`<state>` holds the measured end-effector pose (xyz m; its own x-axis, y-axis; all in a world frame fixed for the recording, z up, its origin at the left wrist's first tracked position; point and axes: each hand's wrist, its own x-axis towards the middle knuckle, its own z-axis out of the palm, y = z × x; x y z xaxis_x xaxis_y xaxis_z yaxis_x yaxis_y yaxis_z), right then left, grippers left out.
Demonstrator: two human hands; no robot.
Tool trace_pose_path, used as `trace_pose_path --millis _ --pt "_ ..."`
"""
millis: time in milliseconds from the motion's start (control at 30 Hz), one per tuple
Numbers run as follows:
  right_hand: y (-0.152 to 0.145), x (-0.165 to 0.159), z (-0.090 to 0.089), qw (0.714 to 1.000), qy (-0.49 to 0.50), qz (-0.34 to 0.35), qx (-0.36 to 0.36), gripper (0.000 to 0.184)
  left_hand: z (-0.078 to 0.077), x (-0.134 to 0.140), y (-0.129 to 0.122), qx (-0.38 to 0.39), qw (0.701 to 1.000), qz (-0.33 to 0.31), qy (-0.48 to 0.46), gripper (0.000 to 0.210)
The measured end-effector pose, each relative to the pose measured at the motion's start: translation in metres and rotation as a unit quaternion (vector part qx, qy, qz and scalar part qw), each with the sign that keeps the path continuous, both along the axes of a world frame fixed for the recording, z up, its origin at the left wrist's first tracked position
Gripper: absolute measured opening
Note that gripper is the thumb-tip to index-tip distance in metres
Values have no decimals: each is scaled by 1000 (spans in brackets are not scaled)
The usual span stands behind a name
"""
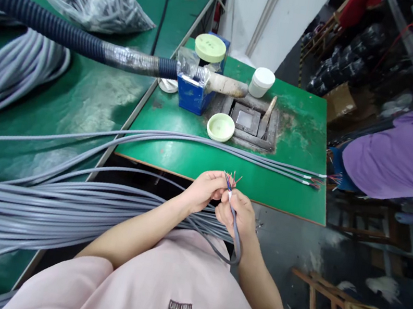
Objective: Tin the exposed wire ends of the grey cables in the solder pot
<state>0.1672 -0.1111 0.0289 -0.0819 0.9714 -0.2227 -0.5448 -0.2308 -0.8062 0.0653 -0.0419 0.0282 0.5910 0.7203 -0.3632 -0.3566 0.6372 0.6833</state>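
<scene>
A grey cable [237, 240] bends up through my right hand [242, 214], whose fingers are closed round it just below its stripped end. Thin coloured wires [232, 179], some red and some dark, fan out of that end. My left hand [209, 189] pinches at these wires with thumb and forefinger. Both hands are close together in front of the green table's near edge. Beyond them, several grey cables [193, 140] lie across the table, their stripped ends [315, 182] pointing right. A thick bundle of grey cables [102, 211] runs in from the left beneath my left forearm.
A square pot [244, 120] with a shiny surface is set in the table [159, 154], a wooden-handled tool [268, 115] beside it. Nearby are a pale dish [220, 127], a white jar [261, 82] and a ribbed hose [71, 37] over a blue box [192, 95]. A person in purple [409, 146] is at right.
</scene>
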Motion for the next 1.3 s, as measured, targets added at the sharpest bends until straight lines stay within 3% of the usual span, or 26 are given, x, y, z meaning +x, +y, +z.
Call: trace_pose_path --millis 67,233,500,667,767,833,900,967,1300 --pt "0 1 0 1000 -3 -2 -7 33 0 1 0 12 1000 15 -1 17" --pt "1 4 1 1000 11 -7 -10 30 1 -2 -7 34 991 131 -14 20" --pt "3 2 -4 1000 12 -2 2 30 1 -5 -8 45 994 104 9 25" --pt "2 2 -3 999 -6 -31 10 30 -6 -4 -13 64 988 136 32 23" --pt "1 2 -5 997 -43 -57 17 29 -9 -6 -20 165 967 184 63 15" --pt "1 2 -8 993 -95 -67 22 29 -10 -8 -22 266 937 210 91 9" --pt "0 3 -11 985 -158 -69 28 28 -10 -10 -22 345 905 218 120 6" --pt "-1 3 -11 973 -219 -67 38 26 -10 -12 -20 379 888 213 150 7" --pt "-5 1 2 913 -394 -80 76 25 3 -10 -16 216 953 176 118 13"
